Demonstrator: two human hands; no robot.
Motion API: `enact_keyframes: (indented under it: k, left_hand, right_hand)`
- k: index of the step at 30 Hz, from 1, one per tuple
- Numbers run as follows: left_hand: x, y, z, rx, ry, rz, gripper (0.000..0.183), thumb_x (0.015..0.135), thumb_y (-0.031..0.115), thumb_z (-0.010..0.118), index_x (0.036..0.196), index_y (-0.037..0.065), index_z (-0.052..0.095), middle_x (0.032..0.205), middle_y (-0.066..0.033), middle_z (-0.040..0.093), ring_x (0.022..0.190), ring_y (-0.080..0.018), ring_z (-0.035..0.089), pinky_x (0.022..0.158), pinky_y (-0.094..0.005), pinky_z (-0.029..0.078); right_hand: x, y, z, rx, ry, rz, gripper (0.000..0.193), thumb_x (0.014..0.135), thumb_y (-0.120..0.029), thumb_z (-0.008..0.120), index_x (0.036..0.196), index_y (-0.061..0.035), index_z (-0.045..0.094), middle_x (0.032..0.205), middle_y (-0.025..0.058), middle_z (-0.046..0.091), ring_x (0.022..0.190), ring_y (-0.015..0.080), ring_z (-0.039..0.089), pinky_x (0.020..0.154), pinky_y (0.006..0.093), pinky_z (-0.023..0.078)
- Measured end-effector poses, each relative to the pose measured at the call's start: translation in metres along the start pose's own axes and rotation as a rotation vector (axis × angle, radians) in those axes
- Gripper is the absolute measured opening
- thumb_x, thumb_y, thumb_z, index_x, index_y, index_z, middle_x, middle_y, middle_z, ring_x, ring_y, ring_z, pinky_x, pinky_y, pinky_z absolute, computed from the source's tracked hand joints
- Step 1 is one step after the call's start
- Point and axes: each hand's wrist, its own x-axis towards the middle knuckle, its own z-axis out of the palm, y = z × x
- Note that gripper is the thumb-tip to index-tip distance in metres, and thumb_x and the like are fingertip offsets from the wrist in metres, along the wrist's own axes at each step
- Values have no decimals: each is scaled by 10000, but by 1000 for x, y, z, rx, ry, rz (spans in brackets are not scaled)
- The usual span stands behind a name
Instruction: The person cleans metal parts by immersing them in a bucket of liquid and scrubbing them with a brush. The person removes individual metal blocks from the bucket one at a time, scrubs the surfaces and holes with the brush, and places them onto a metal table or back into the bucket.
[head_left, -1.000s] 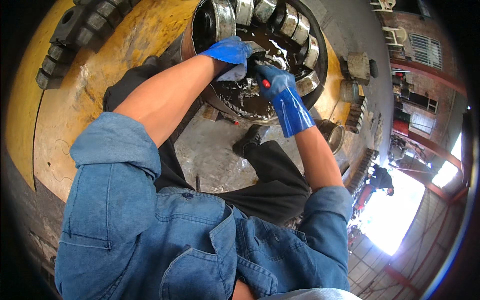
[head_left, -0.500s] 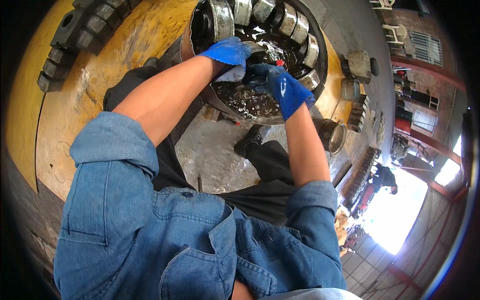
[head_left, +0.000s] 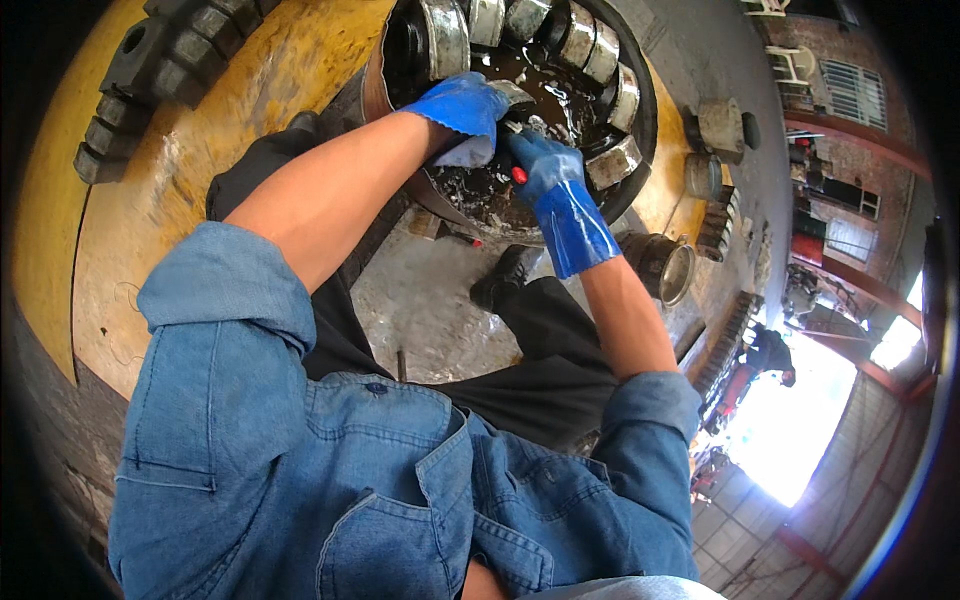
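Here, near the top centre of the frame, a large round basin (head_left: pixel 640 150) with a dark rim is holding dark, glistening liquid (head_left: pixel 545 85), and a ring of chunky steel rollers (head_left: pixel 600 55) is sitting around its inside wall, each one a short, smooth, barrel-like cylinder with a dull metallic shine. Both hands are working inside it, wearing glossy blue rubber gloves. The left hand (head_left: pixel 462 105) is reaching in from the left, its fingers curled down over a pale grey, wet-looking piece (head_left: pixel 470 152) and a roller end; how tightly it is gripping cannot be told. The right hand (head_left: pixel 535 165) is closing around a small tool with a red handle (head_left: pixel 519 175); only a bit of the handle is showing, its long axis seeming to run from lower left up toward the basin's middle, the working end hidden. Just right of the basin, a small shiny metal cup (head_left: pixel 665 268) is lying on its side, mouth facing lower right. Blocky grey rollers (head_left: pixel 715 125) are resting on the concrete at upper right. At upper left, a dark toothed part (head_left: pixel 150 70) is lying on a scuffed yellow surface (head_left: pixel 200 200).
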Motion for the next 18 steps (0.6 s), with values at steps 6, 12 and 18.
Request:
enact_keyframes:
  k: [6, 12, 18]
  left_hand:
    - [-6, 11, -12, 211, -9, 24, 457, 1021, 125, 515, 1465, 147, 620, 1156, -294, 677, 1094, -462, 683, 946, -480, 550]
    - [-6, 6, -9, 112, 10, 46, 478, 983, 102, 580, 1455, 155, 630, 1144, -296, 677, 1109, -467, 673, 940, -494, 544]
    - [-2, -6, 8, 128, 102, 117, 461, 961, 254, 671, 1419, 204, 662, 1175, -273, 702, 1104, -453, 691, 956, -501, 555]
  right_hand:
    - [8, -4, 21, 508, 76, 455, 311, 921, -339, 718, 1203, -217, 765, 1194, 176, 768, 1077, 376, 742, 917, 477, 599]
    - [25, 19, 23, 1282, -108, 674, 311, 978, -249, 723, 1176, -14, 772, 1004, 84, 790, 913, 193, 740, 763, 357, 596]
    - [9, 6, 12, 1423, -179, 822, 304, 975, -276, 769, 1211, -85, 779, 999, 73, 797, 796, 178, 743, 703, 335, 595]
